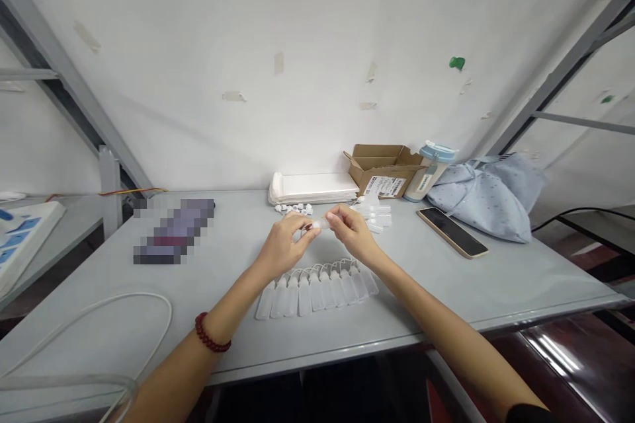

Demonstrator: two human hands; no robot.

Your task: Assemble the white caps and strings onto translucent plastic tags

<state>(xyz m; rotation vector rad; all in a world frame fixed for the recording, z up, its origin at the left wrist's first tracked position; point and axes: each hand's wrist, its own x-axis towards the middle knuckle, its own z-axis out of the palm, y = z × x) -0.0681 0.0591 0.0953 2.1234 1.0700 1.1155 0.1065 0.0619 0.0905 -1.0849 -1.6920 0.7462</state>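
Observation:
Above the middle of the table, my left hand and my right hand meet fingertip to fingertip. Both are closed in a pinch around a small white plastic piece; the fingers partly cover it and its exact shape is unclear. Below them lies a row of several flat translucent plastic bottles, with white caps and thin looped cords at their tops. Just behind my left hand are several loose white caps. More translucent bottles lie in a loose pile behind my right hand.
At the back stand a stack of white trays or sheets, an open cardboard box and a blue-lidded cup. Right are a phone and a light-blue cloth bag. A white cable loops at left, near a blurred-out item.

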